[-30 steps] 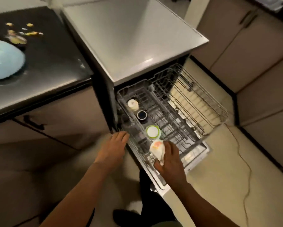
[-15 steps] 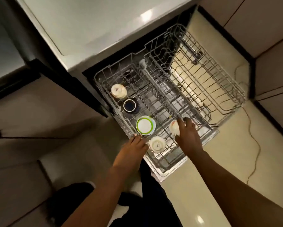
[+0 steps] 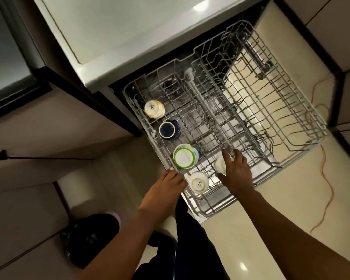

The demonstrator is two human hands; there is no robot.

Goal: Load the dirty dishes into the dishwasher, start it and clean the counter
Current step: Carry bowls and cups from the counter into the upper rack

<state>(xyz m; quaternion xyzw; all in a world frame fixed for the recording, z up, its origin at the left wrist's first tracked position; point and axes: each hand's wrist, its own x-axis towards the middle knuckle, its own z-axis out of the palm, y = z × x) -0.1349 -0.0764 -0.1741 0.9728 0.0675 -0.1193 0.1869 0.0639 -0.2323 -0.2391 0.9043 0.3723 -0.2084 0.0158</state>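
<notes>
The dishwasher's wire rack (image 3: 291,126) is pulled out over the floor. Several cups stand upside down along its left side: a cream cup (image 3: 154,109), a dark blue cup (image 3: 168,130), a green-rimmed white cup (image 3: 185,156) and a white cup (image 3: 198,181) nearest me. My right hand (image 3: 235,170) grips another white cup (image 3: 219,164) and holds it down among the rack's tines, just right of that row. My left hand (image 3: 166,188) rests with straight fingers on the rack's left front edge, beside the nearest white cup.
The dishwasher's grey top (image 3: 139,33) juts out above the rack. Beige cabinet fronts (image 3: 48,128) stand to the left and far right. A thin orange cable (image 3: 325,178) trails over the pale floor at the right. My legs and a dark bag (image 3: 89,237) are below.
The camera tilted down from the counter to the rack. My right hand set one white cup down at the rack's front, then carried a second cup right and lowered it among the tines.
</notes>
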